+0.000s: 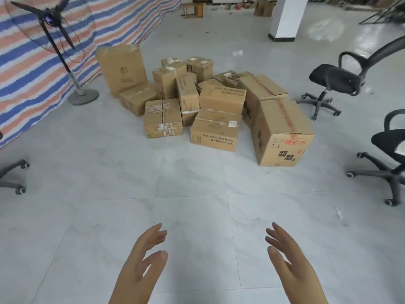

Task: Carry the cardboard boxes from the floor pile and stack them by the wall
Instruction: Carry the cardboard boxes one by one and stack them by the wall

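A pile of several brown cardboard boxes (217, 102) lies on the grey tiled floor ahead of me. Nearest are a large box with red print (282, 132) at the right, a flat box with black lettering (215, 130) in the middle and a taped box (163, 118) at the left. A tall box (121, 69) stands at the back left. My left hand (142, 262) and my right hand (289, 262) are held out low in front of me, palms facing each other, fingers straight, holding nothing, well short of the pile.
A standing fan (63, 53) is at the left before a striped tarpaulin (26, 71). Two black office chairs (337, 82) (388, 154) stand at the right, and a chair base (13, 176) at the left edge. A white pillar (287, 18) rises behind the pile.
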`<control>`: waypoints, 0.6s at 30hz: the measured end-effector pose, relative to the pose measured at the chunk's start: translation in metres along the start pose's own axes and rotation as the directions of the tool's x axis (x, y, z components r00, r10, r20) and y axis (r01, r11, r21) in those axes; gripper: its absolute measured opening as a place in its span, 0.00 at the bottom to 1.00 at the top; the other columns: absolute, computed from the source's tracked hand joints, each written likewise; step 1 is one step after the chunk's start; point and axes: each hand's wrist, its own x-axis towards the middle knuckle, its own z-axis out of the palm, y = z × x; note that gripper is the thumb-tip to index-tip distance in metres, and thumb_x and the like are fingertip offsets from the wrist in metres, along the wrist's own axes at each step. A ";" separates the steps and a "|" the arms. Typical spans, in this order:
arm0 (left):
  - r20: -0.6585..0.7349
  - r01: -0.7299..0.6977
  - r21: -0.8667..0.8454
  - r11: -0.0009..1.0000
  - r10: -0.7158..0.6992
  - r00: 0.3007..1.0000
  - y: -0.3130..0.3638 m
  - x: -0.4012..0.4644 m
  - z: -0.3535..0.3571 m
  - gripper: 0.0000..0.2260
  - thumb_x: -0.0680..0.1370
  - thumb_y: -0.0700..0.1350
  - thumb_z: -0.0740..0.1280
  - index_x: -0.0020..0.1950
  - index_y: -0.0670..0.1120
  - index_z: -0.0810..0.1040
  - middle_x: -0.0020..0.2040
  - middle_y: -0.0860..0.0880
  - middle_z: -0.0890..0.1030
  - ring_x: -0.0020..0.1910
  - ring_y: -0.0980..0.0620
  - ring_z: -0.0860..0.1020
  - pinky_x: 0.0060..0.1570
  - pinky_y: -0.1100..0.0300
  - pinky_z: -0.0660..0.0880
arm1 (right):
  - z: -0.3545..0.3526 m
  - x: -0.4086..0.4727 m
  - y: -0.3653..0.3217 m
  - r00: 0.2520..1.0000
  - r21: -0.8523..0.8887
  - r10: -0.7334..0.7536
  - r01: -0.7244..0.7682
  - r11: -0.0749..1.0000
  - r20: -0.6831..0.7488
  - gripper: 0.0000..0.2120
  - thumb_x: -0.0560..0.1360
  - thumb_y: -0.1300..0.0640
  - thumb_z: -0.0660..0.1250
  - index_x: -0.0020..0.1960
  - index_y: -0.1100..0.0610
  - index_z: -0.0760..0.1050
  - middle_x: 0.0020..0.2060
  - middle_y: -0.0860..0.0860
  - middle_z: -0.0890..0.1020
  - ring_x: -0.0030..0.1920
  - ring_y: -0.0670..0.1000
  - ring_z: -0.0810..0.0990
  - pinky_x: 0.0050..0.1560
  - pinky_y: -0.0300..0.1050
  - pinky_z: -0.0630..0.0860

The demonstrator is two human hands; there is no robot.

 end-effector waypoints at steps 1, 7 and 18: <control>0.025 0.002 0.005 1.000 -0.002 1.000 0.001 0.015 0.005 0.21 0.75 0.27 0.62 0.60 0.50 0.75 0.54 0.54 0.83 0.55 0.61 0.79 0.51 0.70 0.75 | -0.001 0.008 0.000 1.000 -0.003 0.009 -0.009 1.000 -0.012 0.22 0.75 0.68 0.66 0.62 0.46 0.72 0.57 0.43 0.80 0.53 0.33 0.78 0.46 0.24 0.72; 0.158 0.017 0.035 0.999 -0.022 0.987 0.004 0.098 0.062 0.21 0.75 0.28 0.63 0.60 0.49 0.75 0.53 0.53 0.83 0.55 0.60 0.79 0.50 0.69 0.76 | -0.033 0.069 0.012 0.986 0.012 0.078 -0.077 0.997 -0.147 0.21 0.74 0.69 0.66 0.58 0.46 0.74 0.55 0.45 0.82 0.50 0.33 0.79 0.42 0.23 0.72; 0.160 -0.039 -0.012 0.999 0.040 0.986 0.054 0.241 0.263 0.21 0.75 0.29 0.63 0.61 0.51 0.75 0.55 0.56 0.82 0.55 0.61 0.79 0.50 0.72 0.75 | -0.188 0.273 0.017 0.982 -0.028 -0.001 -0.004 1.000 -0.189 0.19 0.76 0.64 0.65 0.62 0.45 0.73 0.56 0.42 0.81 0.54 0.36 0.79 0.48 0.27 0.75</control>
